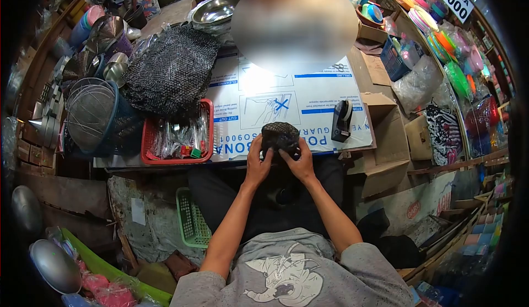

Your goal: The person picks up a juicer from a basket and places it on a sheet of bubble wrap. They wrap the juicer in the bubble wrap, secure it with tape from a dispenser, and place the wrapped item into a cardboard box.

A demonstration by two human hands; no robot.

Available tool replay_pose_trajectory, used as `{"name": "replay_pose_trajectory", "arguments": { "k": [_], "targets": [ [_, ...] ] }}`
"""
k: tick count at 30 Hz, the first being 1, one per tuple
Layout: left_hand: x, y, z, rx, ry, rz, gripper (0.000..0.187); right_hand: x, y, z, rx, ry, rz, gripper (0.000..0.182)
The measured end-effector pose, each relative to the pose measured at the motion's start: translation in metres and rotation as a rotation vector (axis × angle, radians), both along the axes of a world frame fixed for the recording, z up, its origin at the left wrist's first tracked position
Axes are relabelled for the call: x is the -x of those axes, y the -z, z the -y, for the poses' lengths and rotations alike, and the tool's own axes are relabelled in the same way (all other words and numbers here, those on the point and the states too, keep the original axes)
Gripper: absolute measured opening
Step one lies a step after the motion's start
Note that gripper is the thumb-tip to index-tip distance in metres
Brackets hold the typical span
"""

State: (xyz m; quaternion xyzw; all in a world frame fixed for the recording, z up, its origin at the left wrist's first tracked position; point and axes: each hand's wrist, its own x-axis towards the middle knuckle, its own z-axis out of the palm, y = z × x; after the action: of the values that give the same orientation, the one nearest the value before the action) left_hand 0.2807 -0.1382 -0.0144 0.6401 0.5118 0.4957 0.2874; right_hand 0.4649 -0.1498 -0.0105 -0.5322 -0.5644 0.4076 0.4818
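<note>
A small black netting bundle [279,135] is held at the table's near edge, over my lap. My left hand [257,161] grips its left side, thumb toward me. On the opposite side, my right hand [299,161] is closed around it the same way. The fingers behind the bundle are partly hidden. A large heap of black netting [172,67] lies to the left on the table, overlapping a red basket [211,124] of plastic-wrapped items. To the right of my hands stands a black tape dispenser [342,120].
White printed sheeting [226,114] covers the tabletop. A blue basket with wire strainers [91,117] stands left, metal bowls [216,10] at the back. An open cardboard box [386,141] is at right; a green basket [193,219] sits below the table. Shelves of plasticware flank both sides.
</note>
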Motion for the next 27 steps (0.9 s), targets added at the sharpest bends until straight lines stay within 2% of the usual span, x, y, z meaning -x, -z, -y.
{"name": "replay_pose_trajectory", "arguments": {
  "k": [3, 6, 7, 10, 11, 12, 19, 22, 24, 27],
  "targets": [
    [-0.002, -0.002, 0.006, 0.043, 0.069, 0.145, 0.051, 0.007, 0.005, -0.001, 0.052, 0.145, 0.016, 0.072],
    [-0.006, -0.006, 0.007, 0.096, -0.03, 0.067, 0.053, 0.015, 0.007, 0.0, 0.046, 0.201, 0.037, 0.066],
    [-0.006, -0.006, 0.007, 0.097, -0.032, 0.065, 0.053, 0.017, 0.007, 0.0, -0.042, 0.259, 0.074, 0.063],
    [-0.005, -0.002, 0.007, 0.088, -0.133, 0.019, 0.047, 0.022, 0.006, 0.003, -0.156, 0.322, 0.088, 0.056],
    [-0.005, 0.0, 0.005, 0.134, -0.119, 0.128, 0.04, 0.023, 0.005, 0.005, -0.182, 0.327, 0.066, 0.052],
    [-0.006, -0.002, 0.004, 0.18, -0.103, 0.236, 0.034, 0.023, 0.009, 0.006, -0.181, 0.328, 0.067, 0.052],
    [-0.007, 0.003, 0.005, 0.283, -0.138, 0.202, 0.022, 0.033, 0.006, 0.009, -0.121, 0.377, 0.007, 0.048],
    [-0.013, 0.001, 0.01, 0.162, -0.175, 0.187, 0.023, 0.036, 0.002, 0.012, -0.115, 0.424, 0.04, 0.048],
    [-0.015, -0.003, 0.013, -0.009, -0.162, 0.169, 0.027, 0.037, 0.007, 0.013, -0.133, 0.447, 0.085, 0.048],
    [-0.012, -0.011, 0.02, -0.07, -0.11, 0.101, 0.033, 0.039, 0.017, 0.012, -0.098, 0.484, 0.075, 0.045]
  ]
}}
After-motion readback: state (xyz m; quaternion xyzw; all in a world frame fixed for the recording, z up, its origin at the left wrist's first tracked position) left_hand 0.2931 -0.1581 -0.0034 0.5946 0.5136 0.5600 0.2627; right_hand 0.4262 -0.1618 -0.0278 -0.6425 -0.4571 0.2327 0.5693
